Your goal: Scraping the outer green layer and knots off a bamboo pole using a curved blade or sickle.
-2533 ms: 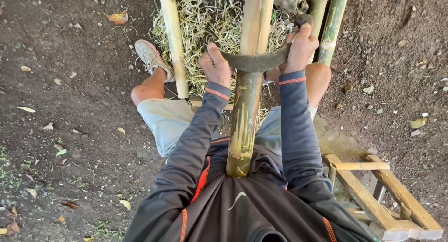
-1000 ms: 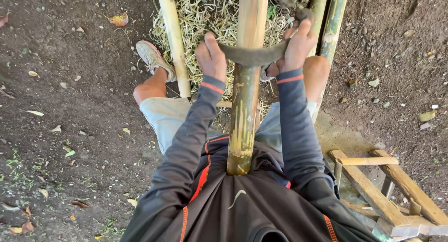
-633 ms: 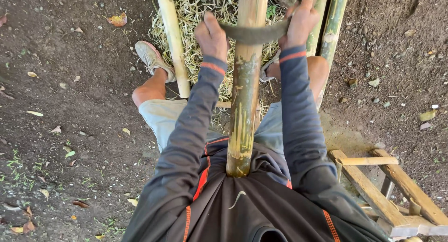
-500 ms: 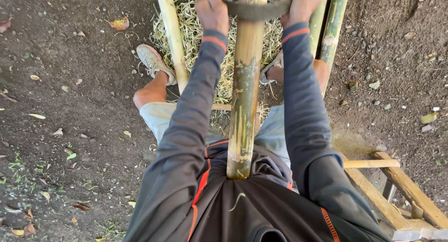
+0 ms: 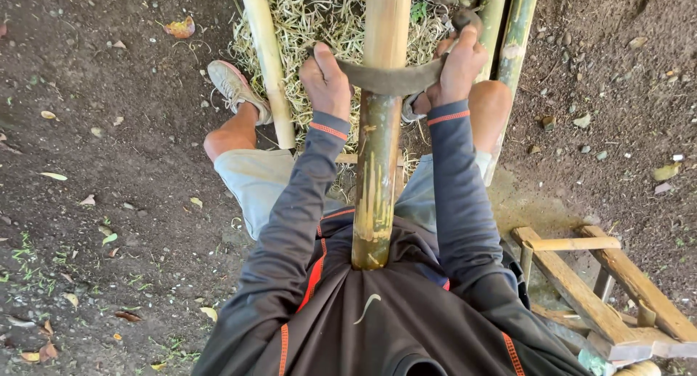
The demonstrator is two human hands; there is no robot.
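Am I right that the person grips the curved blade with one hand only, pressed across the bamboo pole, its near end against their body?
Not quite. The head view shows both hands on the curved blade: the left hand holds one end and the right hand the other. The rest holds: the blade lies across the bamboo pole, whose near end rests against the person's body.

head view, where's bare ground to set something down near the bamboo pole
Bare dirt lies open left of the left knee, and more right of the green poles. It is crowded around the bamboo pole: both hands grip the curved blade, shavings beneath, wooden frame lower right.
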